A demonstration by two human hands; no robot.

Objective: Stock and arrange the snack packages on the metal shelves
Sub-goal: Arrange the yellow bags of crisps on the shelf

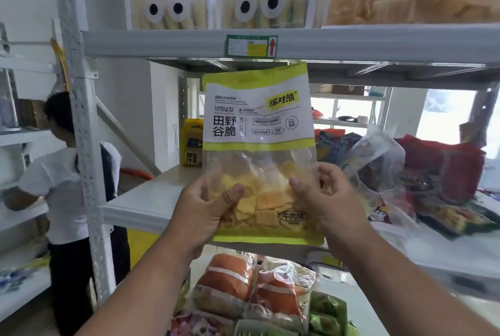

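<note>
Both hands, left point(208, 208) and right point(322, 200), pinched the lime-and-white plastic cracker bag point(259, 151) upright over the grey metal shelf point(140, 205) front edge. Looked light, crinkly, crushable; I'd grip the lower corners.

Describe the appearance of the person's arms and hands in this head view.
Both forearms are bare to the frame's bottom edge, with no sleeves visible. The left hand and right hand wear no gloves, rings, watch or bracelet that shows. Fingernails look short and unpainted.
</note>
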